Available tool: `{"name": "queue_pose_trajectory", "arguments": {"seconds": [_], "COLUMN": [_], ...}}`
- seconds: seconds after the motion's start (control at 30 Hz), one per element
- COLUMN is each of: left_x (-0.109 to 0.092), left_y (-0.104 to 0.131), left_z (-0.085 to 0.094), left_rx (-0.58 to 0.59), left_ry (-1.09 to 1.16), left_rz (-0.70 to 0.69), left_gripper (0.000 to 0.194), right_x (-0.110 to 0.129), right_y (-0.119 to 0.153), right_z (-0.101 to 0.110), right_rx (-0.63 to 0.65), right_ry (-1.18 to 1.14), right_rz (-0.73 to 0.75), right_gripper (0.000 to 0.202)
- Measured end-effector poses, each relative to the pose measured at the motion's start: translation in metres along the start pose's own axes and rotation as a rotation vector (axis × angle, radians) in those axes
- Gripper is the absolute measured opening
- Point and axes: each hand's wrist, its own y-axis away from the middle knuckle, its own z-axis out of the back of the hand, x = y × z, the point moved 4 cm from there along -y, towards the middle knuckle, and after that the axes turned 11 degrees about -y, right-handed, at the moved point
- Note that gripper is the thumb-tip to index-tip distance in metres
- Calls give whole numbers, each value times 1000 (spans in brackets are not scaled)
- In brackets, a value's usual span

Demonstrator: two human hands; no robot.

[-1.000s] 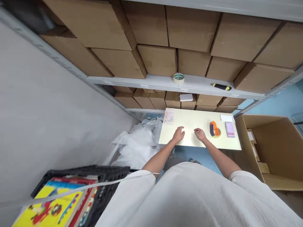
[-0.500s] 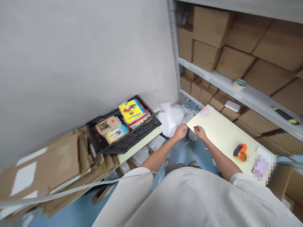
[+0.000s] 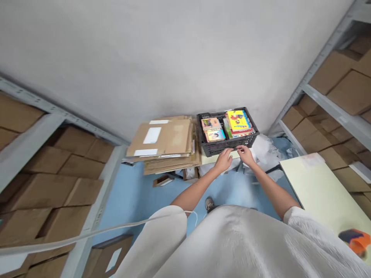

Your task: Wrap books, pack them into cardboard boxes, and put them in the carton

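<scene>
My left hand is in front of the black plastic crate, its fingers loosely bent and the thumb apart. Close to its right, my right hand has its fingers slightly curled, the tips pointing towards the left hand. Nothing shows in either hand. Both are nearest to the crate's front wall; whether they touch it I cannot tell. Inside the crate lie a yellow-covered book on a stack at the right, and two smaller stacks of books at the left.
Flattened cardboard boxes are piled left of the crate. A pale table with an orange tape dispenser stands at the right. Shelves of cartons flank both sides. White wrapping lies behind the right hand. A white cable crosses the lower left.
The view has turned left, from the pale table towards the crate and the cardboard pile. My hands have come from beside the table's corner to the crate's front.
</scene>
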Motion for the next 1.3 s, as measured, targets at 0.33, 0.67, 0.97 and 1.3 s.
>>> {"name": "queue_pose_trajectory", "arguments": {"seconds": [0.33, 0.67, 0.97, 1.3], "left_x": [167, 309, 368, 353], "left_y": [78, 116, 126, 137], "left_z": [181, 313, 331, 356], "left_rx": [-228, -261, -156, -249], "left_ry": [-163, -401, -403, -361], "left_rz": [212, 663, 1022, 1032], "left_gripper": [48, 51, 82, 92], "right_x": [89, 119, 133, 144], "right_y": [-40, -52, -45, -47], "right_z": [-239, -334, -351, -354], "right_rx": [235, 231, 254, 208], "right_ry": [16, 354, 542, 536], "right_rz": [110, 107, 66, 126], "right_gripper": [29, 35, 46, 47]}}
